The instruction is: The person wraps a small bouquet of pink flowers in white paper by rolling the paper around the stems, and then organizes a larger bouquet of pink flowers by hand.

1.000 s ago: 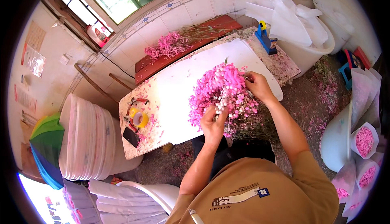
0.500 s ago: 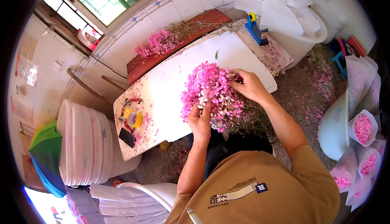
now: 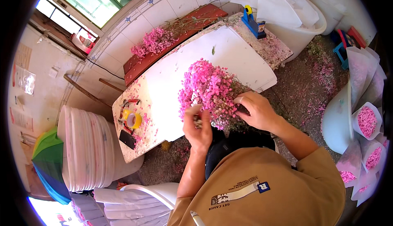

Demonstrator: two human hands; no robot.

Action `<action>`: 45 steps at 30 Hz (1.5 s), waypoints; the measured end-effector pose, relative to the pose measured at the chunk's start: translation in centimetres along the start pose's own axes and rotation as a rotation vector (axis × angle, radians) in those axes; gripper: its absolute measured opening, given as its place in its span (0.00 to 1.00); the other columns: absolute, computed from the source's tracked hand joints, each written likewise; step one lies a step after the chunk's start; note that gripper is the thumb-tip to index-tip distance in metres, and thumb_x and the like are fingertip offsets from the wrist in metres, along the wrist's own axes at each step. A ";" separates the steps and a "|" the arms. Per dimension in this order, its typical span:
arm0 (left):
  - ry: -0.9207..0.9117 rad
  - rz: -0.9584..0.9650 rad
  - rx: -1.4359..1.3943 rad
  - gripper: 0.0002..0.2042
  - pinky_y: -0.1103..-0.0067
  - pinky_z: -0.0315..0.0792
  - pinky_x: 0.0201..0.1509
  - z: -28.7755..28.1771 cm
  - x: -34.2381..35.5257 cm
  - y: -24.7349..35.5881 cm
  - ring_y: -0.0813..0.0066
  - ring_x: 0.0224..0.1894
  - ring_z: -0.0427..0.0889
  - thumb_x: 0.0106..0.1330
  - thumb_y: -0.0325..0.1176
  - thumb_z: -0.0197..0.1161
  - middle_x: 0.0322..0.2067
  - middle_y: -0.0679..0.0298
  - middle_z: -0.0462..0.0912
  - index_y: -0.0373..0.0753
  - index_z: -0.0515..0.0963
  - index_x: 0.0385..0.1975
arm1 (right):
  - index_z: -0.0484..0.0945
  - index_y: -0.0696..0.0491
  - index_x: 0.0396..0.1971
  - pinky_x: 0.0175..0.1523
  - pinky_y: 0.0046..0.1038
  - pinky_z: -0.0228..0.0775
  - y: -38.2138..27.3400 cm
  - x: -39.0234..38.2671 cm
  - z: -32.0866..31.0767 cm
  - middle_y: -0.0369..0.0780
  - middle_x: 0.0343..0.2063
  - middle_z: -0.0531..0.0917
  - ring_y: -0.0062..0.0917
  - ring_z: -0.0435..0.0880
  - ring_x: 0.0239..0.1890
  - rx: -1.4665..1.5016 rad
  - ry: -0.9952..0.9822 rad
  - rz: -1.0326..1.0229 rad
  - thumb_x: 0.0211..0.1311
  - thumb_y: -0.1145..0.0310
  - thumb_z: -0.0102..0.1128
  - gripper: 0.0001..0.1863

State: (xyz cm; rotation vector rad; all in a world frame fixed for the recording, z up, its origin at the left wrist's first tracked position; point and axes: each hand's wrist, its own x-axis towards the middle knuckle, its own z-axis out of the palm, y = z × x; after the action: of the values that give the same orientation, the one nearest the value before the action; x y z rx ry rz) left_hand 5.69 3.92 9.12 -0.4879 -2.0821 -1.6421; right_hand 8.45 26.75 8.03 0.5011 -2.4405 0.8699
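A large bunch of pink flowers with some pale blooms [image 3: 206, 86] lies over the near side of the white paper sheet [image 3: 163, 95] on the worktable. My left hand [image 3: 197, 129] is at the bunch's lower left, its fingers closed around pale, withered-looking flowers. My right hand [image 3: 256, 111] grips the bunch low on its right side, where greenish stems show; its fingertips are partly hidden among them. A loose green leaf [image 3: 213, 49] rests on the paper above the bunch.
Yellow tape [image 3: 134, 120], pruners and a black phone [image 3: 127, 139] lie at left. Behind are a red board [image 3: 131, 70] with flowers and a blue tape dispenser [image 3: 254, 25]. Stacked buckets [image 3: 82, 148] stand left, a bucket [image 3: 335, 123] with wrapped bouquets [image 3: 366, 121] right.
My right hand has moved down from the upper right of the bunch to its lower right. My left hand has drawn slightly down and back with pale flowers. The view has shifted slightly.
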 end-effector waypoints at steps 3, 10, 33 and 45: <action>-0.247 0.077 0.398 0.08 0.69 0.75 0.37 0.8 0.8 2.5 0.61 0.32 0.80 0.61 0.26 0.73 0.34 0.58 0.78 0.37 0.84 0.38 | 0.80 0.54 0.43 0.49 0.40 0.76 -0.2 -0.6 0.3 0.43 0.42 0.84 0.41 0.84 0.45 0.018 0.005 -0.049 0.52 0.70 0.75 0.18; -0.338 0.042 0.708 0.07 0.68 0.75 0.38 1.4 0.7 1.4 0.54 0.34 0.80 0.59 0.24 0.71 0.34 0.55 0.76 0.35 0.85 0.36 | 0.73 0.57 0.63 0.54 0.41 0.72 0.0 -0.1 0.8 0.45 0.46 0.79 0.42 0.79 0.49 -0.048 -0.140 -0.030 0.50 0.67 0.77 0.38; 0.273 -0.266 -0.974 0.21 0.66 0.80 0.55 -12.5 0.7 -2.4 0.58 0.57 0.82 0.66 0.25 0.59 0.56 0.48 0.80 0.37 0.73 0.60 | 0.79 0.56 0.54 0.47 0.44 0.74 4.6 0.9 1.7 0.45 0.41 0.80 0.45 0.82 0.42 0.048 -0.034 0.099 0.46 0.74 0.75 0.30; -0.469 -0.299 -0.153 0.04 0.77 0.60 0.30 -4.0 4.7 0.0 0.78 0.27 0.69 0.63 0.25 0.59 0.23 0.67 0.74 0.33 0.78 0.28 | 0.80 0.54 0.55 0.47 0.42 0.74 3.9 1.5 0.8 0.45 0.39 0.81 0.45 0.82 0.43 0.086 -0.110 0.182 0.50 0.78 0.72 0.28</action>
State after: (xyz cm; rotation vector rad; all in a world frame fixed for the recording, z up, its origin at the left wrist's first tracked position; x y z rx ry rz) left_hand 2.29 0.04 12.44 -0.6940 -2.4706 -2.0236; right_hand 5.04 28.74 6.47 0.3698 -2.5887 1.0517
